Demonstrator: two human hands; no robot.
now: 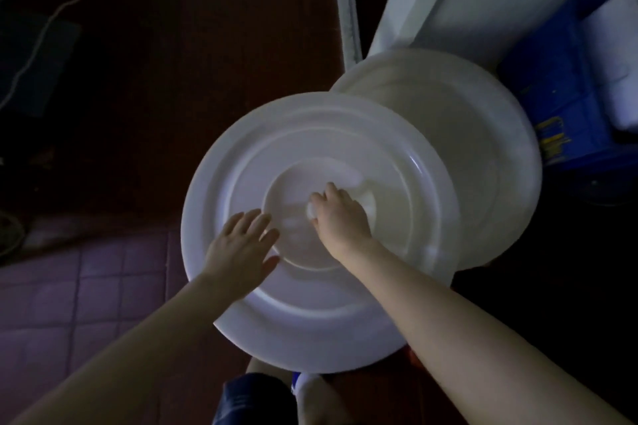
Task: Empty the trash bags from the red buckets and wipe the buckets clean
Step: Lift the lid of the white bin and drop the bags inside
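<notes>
— What stage is this, then?

— Wiping, I'd say. The right hand (340, 217) has its grip closed round a white wad (366, 206), pressed on the raised middle of the big white lid (310, 321) in the centre of the frame.

— And the other?

— The left hand (241, 248) lies flat on the lid just left of the middle, fingers spread, its grip open and holding nothing. It looks to be steadying the lid.

— Where are the red buckets? I see only white.

— Mostly hidden. A sliver of red (411, 354) shows under the lid's lower right edge. I take that for the bucket beneath, though the room is too dim to be sure. A second white round (466, 148), partly behind the first toward the upper right, may cover another. No trash bag is in view.

— So what comes next?

— My guess is to carry the wad outward over the rings to the rim, with the flat hand stopping the lid from turning. After that the lid must come off, since the bucket's inside can't be reached with it on.

— Mind the blue crate (552, 79) at the right edge when it's set aside.
</notes>
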